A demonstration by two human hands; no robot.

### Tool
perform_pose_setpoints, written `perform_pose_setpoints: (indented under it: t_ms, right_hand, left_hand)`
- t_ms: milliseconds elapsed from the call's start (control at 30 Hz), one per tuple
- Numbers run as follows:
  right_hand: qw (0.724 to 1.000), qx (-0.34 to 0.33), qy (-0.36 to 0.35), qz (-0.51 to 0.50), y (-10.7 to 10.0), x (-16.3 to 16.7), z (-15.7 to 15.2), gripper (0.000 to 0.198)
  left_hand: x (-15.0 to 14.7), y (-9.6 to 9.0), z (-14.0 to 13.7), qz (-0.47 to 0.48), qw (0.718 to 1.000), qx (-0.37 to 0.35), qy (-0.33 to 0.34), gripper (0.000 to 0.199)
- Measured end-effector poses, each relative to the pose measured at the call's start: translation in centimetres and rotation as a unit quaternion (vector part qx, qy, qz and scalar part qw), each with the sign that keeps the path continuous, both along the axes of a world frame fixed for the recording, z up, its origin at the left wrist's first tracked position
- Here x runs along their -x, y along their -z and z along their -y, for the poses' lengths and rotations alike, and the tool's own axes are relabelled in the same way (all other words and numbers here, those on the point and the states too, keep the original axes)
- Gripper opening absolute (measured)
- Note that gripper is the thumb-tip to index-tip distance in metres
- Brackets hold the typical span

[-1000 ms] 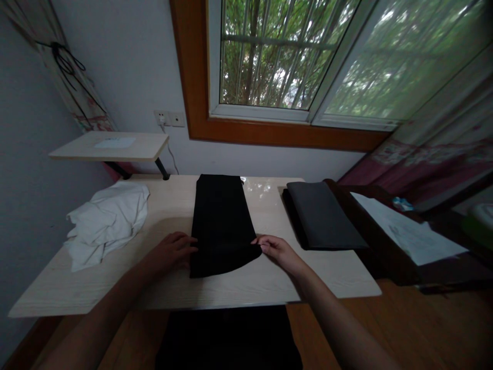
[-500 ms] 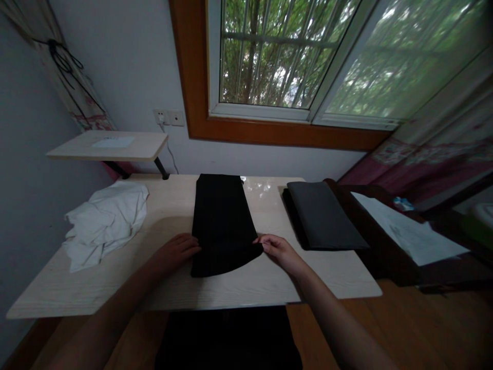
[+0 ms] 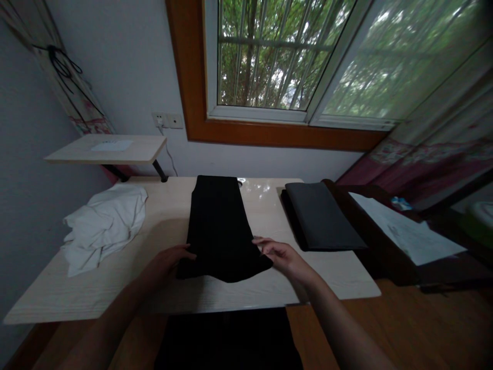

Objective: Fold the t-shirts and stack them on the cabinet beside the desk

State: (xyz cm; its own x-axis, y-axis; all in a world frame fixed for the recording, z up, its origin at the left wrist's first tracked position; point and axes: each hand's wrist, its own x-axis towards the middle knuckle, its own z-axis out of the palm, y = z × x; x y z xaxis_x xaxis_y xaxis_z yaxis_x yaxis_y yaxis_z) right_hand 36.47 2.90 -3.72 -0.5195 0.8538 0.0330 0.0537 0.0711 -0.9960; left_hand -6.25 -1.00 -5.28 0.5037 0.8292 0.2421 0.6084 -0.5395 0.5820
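A black piece of cloth (image 3: 219, 221), folded into a long panel, lies flat on the pale wooden desk (image 3: 227, 297). Its near end flares out and its lower edge is wavy. At the near left edge, my left hand (image 3: 171, 259) is closed on the cloth, thumb and fingers at the border. My right hand (image 3: 280, 255) pinches the opposite edge, near the right lower corner. Cloth hides some of the fingertips on both sides.
A crumpled white cloth (image 3: 103, 221) lies at the desk's left. To the right sits a dark grey folder-like stack (image 3: 323, 216). A small raised shelf (image 3: 142, 150) stands at the back left. Beyond the right edge, a paper sheet (image 3: 404, 231) rests on dark furniture.
The near end of the cloth has spread wider, and its lower edge has gone from slanted to wavy. My left hand has shifted left and toward me; my right has moved slightly nearer.
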Motion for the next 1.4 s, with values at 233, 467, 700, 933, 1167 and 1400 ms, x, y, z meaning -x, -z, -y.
perform_pose_setpoints:
  t_ms: [233,467,700,933,1167,1400]
  right_hand:
    - [0.981,0.125,-0.023,-0.145,-3.2,1.0,0.2,0.041]
    - [0.959,0.143,0.169,-0.177,-1.7,6.5,-4.0,0.038]
    - [0.992,0.095,0.083,-0.028,2.5,6.4,-4.5,0.071]
    - [0.99,0.027,-0.053,0.131,1.3,4.8,-3.3,0.079]
    - [0.955,0.184,-0.207,0.11,0.2,3.1,-3.1,0.08]
    - [0.993,0.082,0.019,0.083,1.4,5.5,-5.0,0.06]
  left_hand:
    - [-1.9,-5.0,2.7,0.189,0.945,0.192,-0.186,0.037]
    - [-3.9,-4.0,-2.6,0.35,0.846,0.239,-0.323,0.058]
    - [-2.4,0.3,-5.0,0.323,0.837,0.26,-0.356,0.062]
    - [-2.1,0.6,-5.1,0.29,0.874,0.239,-0.308,0.099]
    - [-2.9,-0.5,-4.6,0.296,0.892,0.27,-0.21,0.081]
    - [-3.5,-0.8,-5.5,0.254,0.901,0.245,-0.252,0.078]
